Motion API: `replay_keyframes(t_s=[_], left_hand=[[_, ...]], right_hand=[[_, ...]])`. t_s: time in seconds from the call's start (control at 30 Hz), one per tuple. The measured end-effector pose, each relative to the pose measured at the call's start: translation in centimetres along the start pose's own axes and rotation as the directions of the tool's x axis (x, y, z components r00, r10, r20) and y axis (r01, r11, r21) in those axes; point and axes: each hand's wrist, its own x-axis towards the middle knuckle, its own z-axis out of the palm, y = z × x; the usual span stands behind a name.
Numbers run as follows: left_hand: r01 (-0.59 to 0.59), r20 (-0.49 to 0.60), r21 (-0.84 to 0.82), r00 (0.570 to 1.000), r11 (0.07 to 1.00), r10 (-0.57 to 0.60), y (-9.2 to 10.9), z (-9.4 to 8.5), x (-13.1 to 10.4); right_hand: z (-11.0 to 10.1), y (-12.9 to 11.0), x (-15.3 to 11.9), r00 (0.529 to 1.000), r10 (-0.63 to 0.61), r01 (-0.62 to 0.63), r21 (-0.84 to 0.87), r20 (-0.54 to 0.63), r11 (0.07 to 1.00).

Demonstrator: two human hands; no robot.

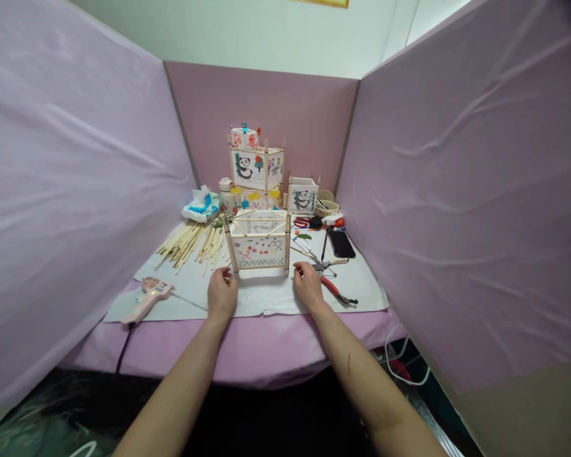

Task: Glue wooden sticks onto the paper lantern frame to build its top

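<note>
A small frame of wooden sticks with painted paper panels [259, 251] stands upright in the middle of the white sheet. My left hand [223, 293] rests on the sheet by its lower left corner, fingers curled, with nothing visible in them. By the lower right corner lies my right hand [307, 284], its fingers loosely bent and somewhat apart, holding nothing. Whether either hand touches the frame cannot be made out. Behind the frame rises a taller tiered stick-and-paper piece with a panda picture [249, 167]. A smaller panda box [303, 198] stands to its right.
Loose wooden sticks [185, 244] and a pink glue gun [147, 301] lie at the left. Red-handled pliers [330, 285], other tools and a black phone [341, 244] are at the right. Tissues [202, 204] sit at the back left. Pink cloth walls [266, 108] surround the table.
</note>
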Motion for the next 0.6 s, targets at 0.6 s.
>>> replay_keyframes(t_s=[0.6], left_hand=[[-0.687, 0.094, -0.546, 0.518, 0.479, 0.85, 13.1, 5.3, -8.1]], right_hand=[[-11.9, 9.5, 9.7, 0.863, 0.484, -0.496, -0.425, -0.145, 0.757]])
